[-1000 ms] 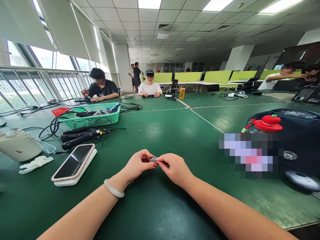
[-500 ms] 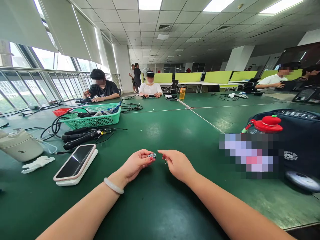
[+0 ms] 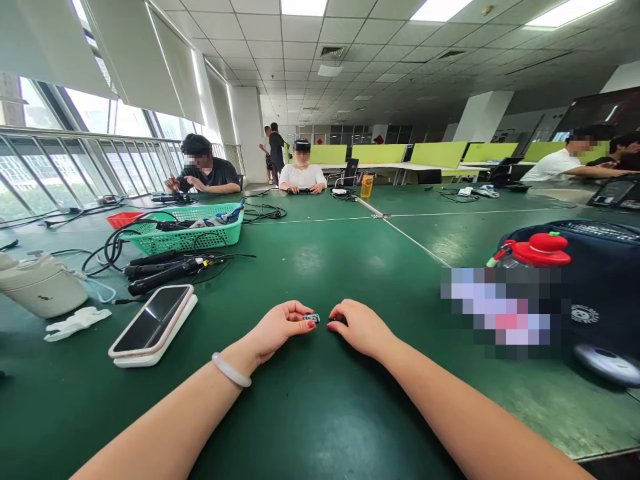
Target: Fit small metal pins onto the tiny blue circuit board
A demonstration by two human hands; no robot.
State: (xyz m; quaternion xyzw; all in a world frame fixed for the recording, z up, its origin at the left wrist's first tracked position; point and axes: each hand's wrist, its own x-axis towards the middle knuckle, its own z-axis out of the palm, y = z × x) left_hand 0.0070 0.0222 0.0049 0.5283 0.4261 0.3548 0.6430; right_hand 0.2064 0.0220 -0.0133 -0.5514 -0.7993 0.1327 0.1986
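Observation:
My left hand (image 3: 280, 327) pinches a small blue-and-silver piece (image 3: 312, 318), like a tiny circuit board, between thumb and fingertips. Just to its right, my right hand (image 3: 361, 330) has its thumb and forefinger curled toward each other. Whatever lies between those fingers is too small and hidden to name. A narrow gap separates the two hands, which are held low over the green tabletop (image 3: 300, 413). A pale bangle (image 3: 231, 370) circles my left wrist.
To the left lie a phone (image 3: 153, 320) on a white box, a crumpled tissue (image 3: 77, 323), a cream jug (image 3: 43, 287), black handheld devices (image 3: 165, 273) and a green basket (image 3: 200, 233). A dark bag (image 3: 605, 267) and red-lidded bottle (image 3: 543, 250) stand right. People sit across the table.
My right hand has turned and its forefinger, earlier stretched toward the small piece, is now curled by the thumb. A small metallic bit under that hand no longer shows. My left hand keeps its pinch.

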